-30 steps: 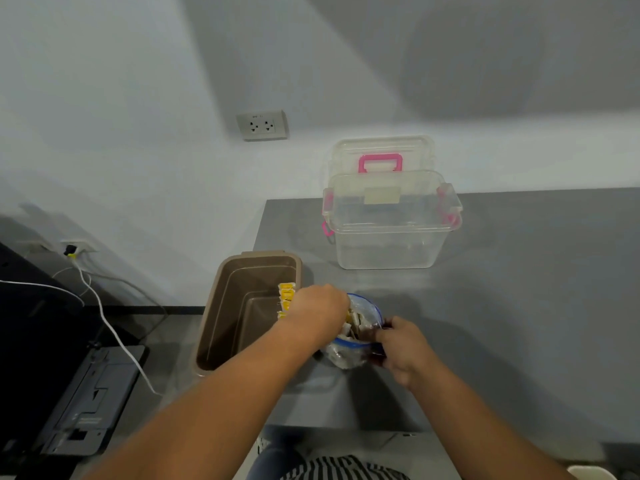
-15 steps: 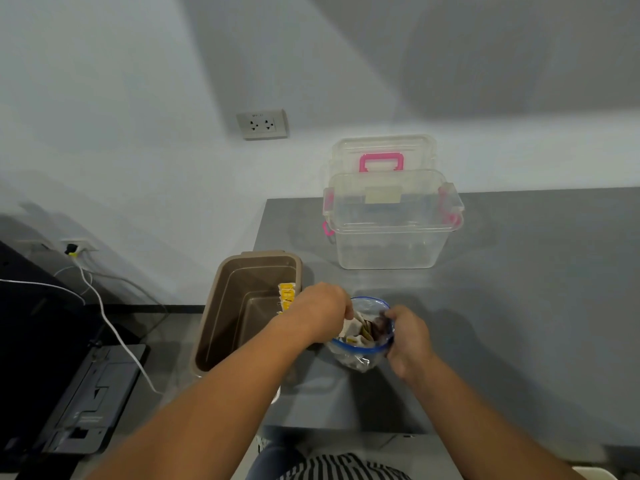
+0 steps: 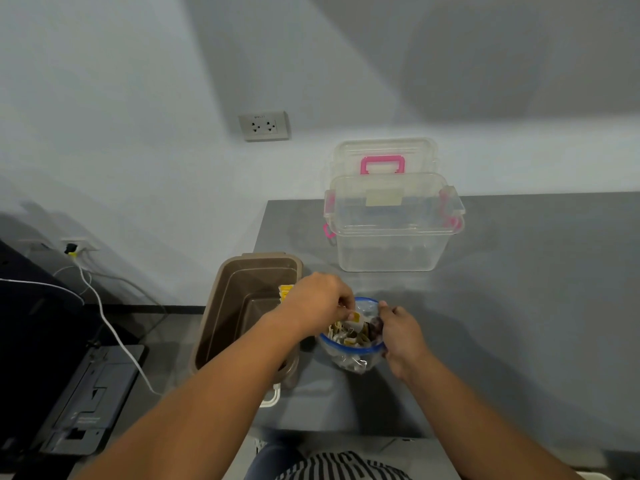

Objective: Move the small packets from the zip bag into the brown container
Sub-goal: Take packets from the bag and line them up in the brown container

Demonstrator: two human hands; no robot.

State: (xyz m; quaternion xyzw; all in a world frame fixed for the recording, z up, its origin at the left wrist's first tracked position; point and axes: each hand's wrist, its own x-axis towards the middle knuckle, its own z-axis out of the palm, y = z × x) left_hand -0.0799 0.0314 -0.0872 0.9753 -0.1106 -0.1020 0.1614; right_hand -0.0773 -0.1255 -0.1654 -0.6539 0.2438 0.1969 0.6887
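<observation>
A clear zip bag (image 3: 349, 355) with a blue rim stands open on the grey table, full of several small packets (image 3: 356, 336). My right hand (image 3: 398, 332) grips the bag's right rim and holds it open. My left hand (image 3: 317, 303) reaches into the bag's mouth and pinches a small white and yellow packet (image 3: 356, 318) at its fingertips. The brown container (image 3: 239, 306) sits at the table's left edge, just left of the bag. Yellow packets (image 3: 285, 292) lean against its right inner wall, partly hidden by my left hand.
A clear plastic box (image 3: 391, 233) with pink latches stands at the back of the table, its lid (image 3: 384, 157) with a pink handle leaning on the wall behind it. A white cable (image 3: 110, 327) and a dark machine (image 3: 79, 403) lie on the floor at left.
The bag's mouth has been pulled wider open. My left hand's fingers went into the bag and pinched a packet. My right hand shifted up along the bag's rim.
</observation>
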